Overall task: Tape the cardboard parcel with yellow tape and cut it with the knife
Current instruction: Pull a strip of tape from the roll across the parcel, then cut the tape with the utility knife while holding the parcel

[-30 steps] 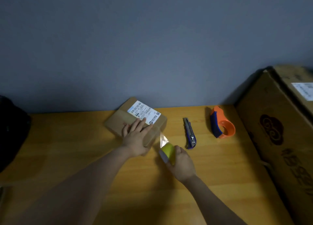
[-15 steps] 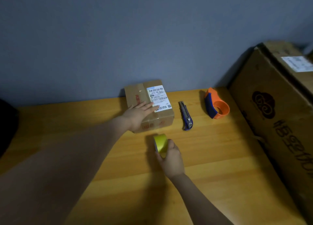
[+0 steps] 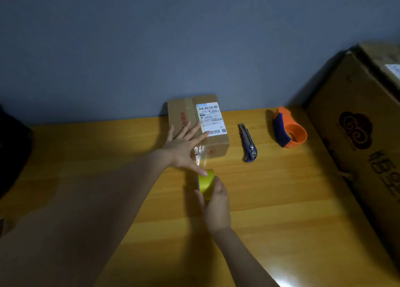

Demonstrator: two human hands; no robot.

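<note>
A small cardboard parcel (image 3: pixel 186 111) with a white shipping label lies at the back of the wooden table, against the wall. My left hand (image 3: pixel 184 146) rests flat on its near end with fingers spread, and its thumb touches the yellow tape roll (image 3: pixel 206 182). My right hand (image 3: pixel 216 206) grips that roll from the near side, just in front of the parcel. A shiny strip of tape (image 3: pixel 200 154) runs from the roll up onto the parcel's front face. The blue utility knife (image 3: pixel 248 142) lies on the table to the right of the parcel.
An orange and blue tape dispenser (image 3: pixel 289 128) sits right of the knife. A large cardboard box (image 3: pixel 359 139) fills the table's right side. A dark object (image 3: pixel 10 154) stands at the left edge. The wooden table (image 3: pixel 281 200) stretches toward me.
The parcel has been turned so its long side runs away from me. A strip of tape now stretches from the roll to the parcel's front, and my left thumb has dropped onto the roll.
</note>
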